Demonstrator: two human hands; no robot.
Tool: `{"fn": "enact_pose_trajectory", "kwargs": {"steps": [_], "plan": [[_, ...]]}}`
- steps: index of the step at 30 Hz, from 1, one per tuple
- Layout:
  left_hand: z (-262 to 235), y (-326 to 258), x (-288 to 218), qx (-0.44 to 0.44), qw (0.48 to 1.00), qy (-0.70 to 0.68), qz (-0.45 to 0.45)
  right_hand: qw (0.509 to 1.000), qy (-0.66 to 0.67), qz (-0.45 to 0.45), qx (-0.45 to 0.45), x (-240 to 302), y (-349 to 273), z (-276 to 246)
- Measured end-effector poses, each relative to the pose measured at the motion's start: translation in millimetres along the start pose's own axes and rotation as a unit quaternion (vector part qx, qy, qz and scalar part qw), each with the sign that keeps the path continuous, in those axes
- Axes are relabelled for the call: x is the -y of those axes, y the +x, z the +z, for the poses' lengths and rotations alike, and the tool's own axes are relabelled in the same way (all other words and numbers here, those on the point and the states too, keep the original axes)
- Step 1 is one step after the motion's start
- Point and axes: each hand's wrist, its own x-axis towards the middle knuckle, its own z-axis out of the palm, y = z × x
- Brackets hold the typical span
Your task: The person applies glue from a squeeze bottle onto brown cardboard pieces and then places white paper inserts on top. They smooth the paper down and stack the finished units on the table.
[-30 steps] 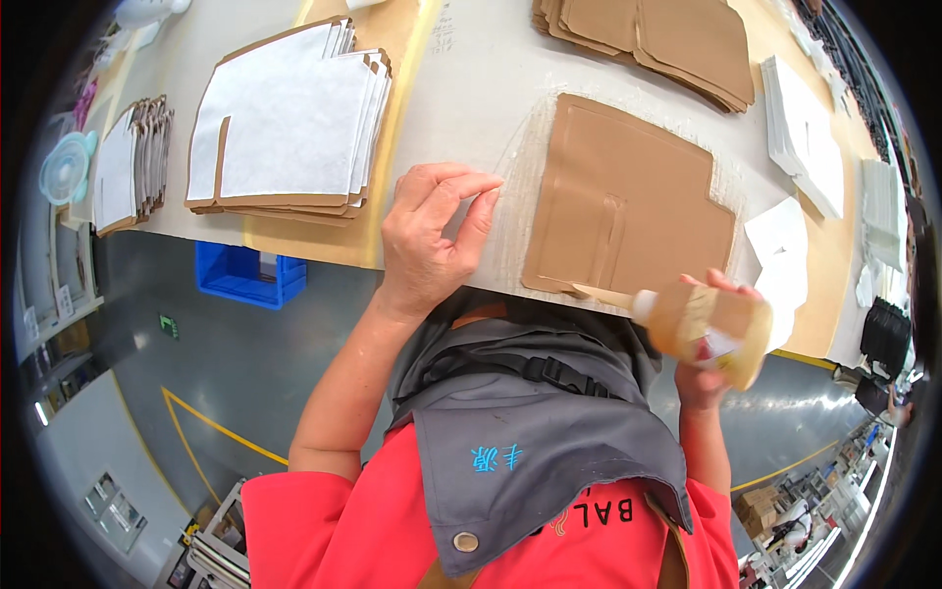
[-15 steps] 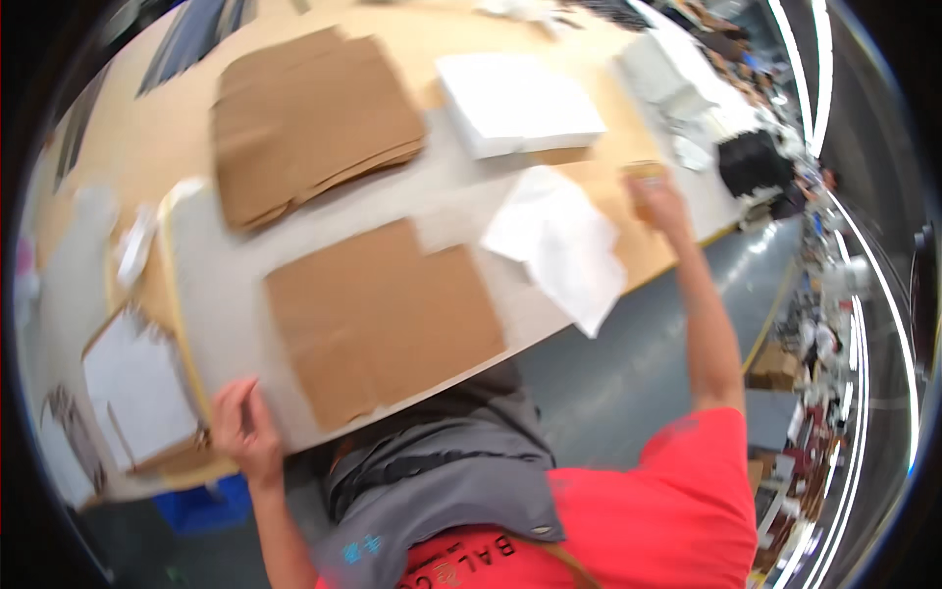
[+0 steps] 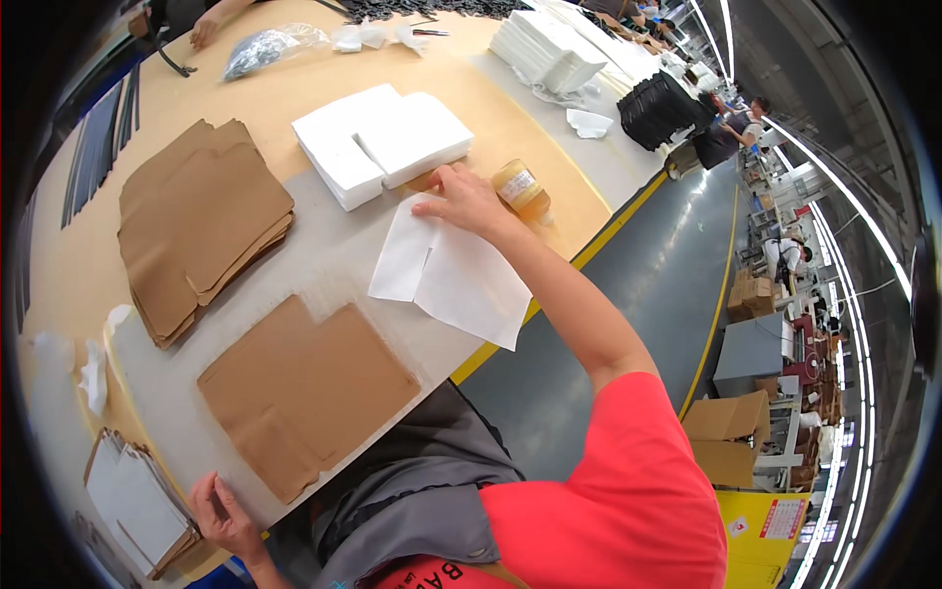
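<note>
My right hand reaches over the upper edge of a thin white slit sheet. Its thumb rests on the sheet, and the curled fingers are apart from the thumb. Just right of this hand stands a jar with amber contents and a pale label. A flat brown piece with a notched upper edge lies in front of me. Near its lower left corner, by the table edge, my left hand holds nothing, thumb and fingers apart.
A stack of brown pieces lies at the left, with a white stack behind the sheet. Papers on a board lie far left. Farther back are a clear bag, tall white stack and black pile. Another person's hand rests on the far edge.
My right hand has moved left from the jar to the white sheet, leaving the jar standing on the table. My left hand stays near the table edge. The view has shifted.
</note>
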Motion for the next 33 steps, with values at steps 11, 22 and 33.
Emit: {"fn": "enact_pose_trajectory", "kwargs": {"steps": [11, 22, 33], "plan": [[-20, 53, -62, 0.03, 0.998, 0.015, 0.056, 0.953, 0.288, -0.084, 0.032, 3, -14, -7], [138, 165, -208, 0.298, 0.919, -0.127, 0.224, 0.93, 0.298, -0.207, -0.057, 19, -83, -48], [190, 140, -250, 0.54, 0.788, -0.269, 0.123, 0.924, 0.264, -0.266, -0.079, 29, -127, -78]]}}
